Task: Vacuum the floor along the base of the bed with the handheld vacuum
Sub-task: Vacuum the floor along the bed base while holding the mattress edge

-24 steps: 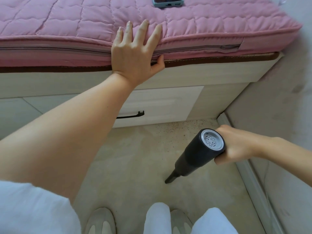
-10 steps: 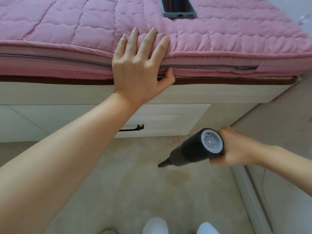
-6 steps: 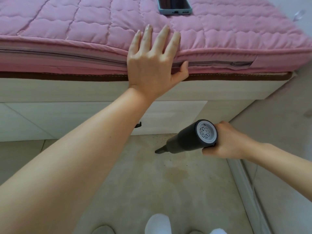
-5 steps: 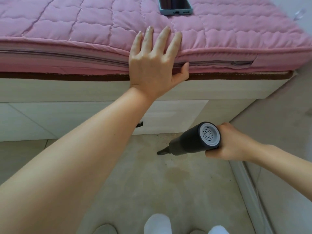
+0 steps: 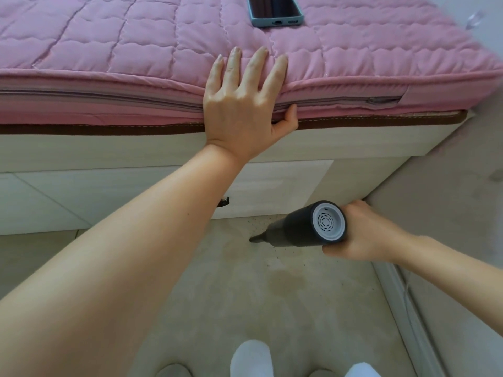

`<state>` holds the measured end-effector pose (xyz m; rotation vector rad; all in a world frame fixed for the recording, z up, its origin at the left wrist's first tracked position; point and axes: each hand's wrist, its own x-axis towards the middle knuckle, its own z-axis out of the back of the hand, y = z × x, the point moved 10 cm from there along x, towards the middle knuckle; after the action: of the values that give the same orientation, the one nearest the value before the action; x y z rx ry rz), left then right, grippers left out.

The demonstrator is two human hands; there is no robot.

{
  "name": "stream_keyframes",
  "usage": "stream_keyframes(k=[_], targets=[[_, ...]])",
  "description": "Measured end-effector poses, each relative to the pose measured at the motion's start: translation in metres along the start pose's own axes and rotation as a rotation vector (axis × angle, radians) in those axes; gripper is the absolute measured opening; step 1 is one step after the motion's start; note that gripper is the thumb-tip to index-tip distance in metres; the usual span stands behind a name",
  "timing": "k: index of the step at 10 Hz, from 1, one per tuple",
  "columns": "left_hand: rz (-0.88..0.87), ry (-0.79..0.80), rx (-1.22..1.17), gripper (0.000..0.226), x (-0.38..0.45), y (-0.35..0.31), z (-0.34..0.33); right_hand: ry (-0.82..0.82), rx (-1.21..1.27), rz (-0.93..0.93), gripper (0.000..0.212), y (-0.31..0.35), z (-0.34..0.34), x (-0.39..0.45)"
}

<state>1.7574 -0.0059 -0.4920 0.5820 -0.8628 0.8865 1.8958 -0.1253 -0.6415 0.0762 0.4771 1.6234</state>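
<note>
phone [image 5: 275, 10]: top cut off | drawer handle [image 5: 223, 201]: mostly behind forearm [image 5: 130, 254]

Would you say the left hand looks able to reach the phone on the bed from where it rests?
Probably yes: the left hand lies flat on the mattress edge, and only bare quilt separates its fingertips from the phone.

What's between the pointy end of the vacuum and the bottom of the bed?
Only bare floor with dark crumbs scattered on it, seen in the head view. The vacuum nozzle sits just short of the bed base.
</note>
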Motion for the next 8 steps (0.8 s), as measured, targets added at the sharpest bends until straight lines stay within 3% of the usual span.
stream_keyframes(k=[2, 4, 6, 8], targets=[[0.003, -0.016, 0.0, 0.054, 0.0, 0.0, 0.0, 0.019, 0.008, 0.03, 0.022, 0.005, -0.006, 0.0], [0.0, -0.023, 0.01, 0.054, 0.0, 0.0, -0.001, -0.049, -0.028, -0.051, 0.03, -0.004, -0.005, 0.007], [0.001, -0.039, 0.009, 0.054, 0.0, 0.0, 0.001, -0.062, 0.013, -0.014, 0.018, -0.007, -0.001, 0.001], [0.003, -0.035, 0.011, 0.054, -0.001, 0.0, 0.0, -0.079, -0.032, -0.008, 0.026, -0.008, -0.006, 0.003]])
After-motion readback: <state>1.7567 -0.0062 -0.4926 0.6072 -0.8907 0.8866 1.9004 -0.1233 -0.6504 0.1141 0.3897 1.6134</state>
